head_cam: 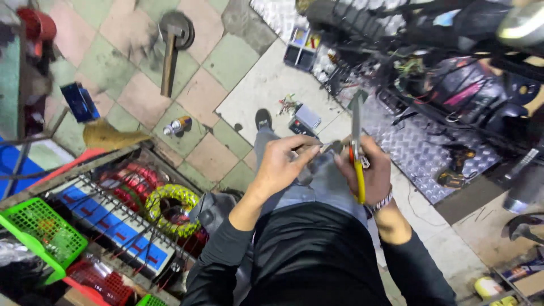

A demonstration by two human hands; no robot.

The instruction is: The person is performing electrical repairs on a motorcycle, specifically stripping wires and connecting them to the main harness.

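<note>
I am pinching a small grey part [327, 148] in my left hand [281, 163] while my right hand [371, 173], just beside, is gripping yellow-handled metal pliers [357, 148]; trimming seems underway, needing steady alignment.

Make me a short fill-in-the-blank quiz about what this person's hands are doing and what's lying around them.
1. The right hand holds pliers with ____ handles.
2. The left hand pinches a small grey part with its ____.
3. On the tiled floor lies a hammer with a ____ handle.
4. The plastic basket at the lower left is ____.

Missing words: yellow; fingertips; wooden; green
</note>
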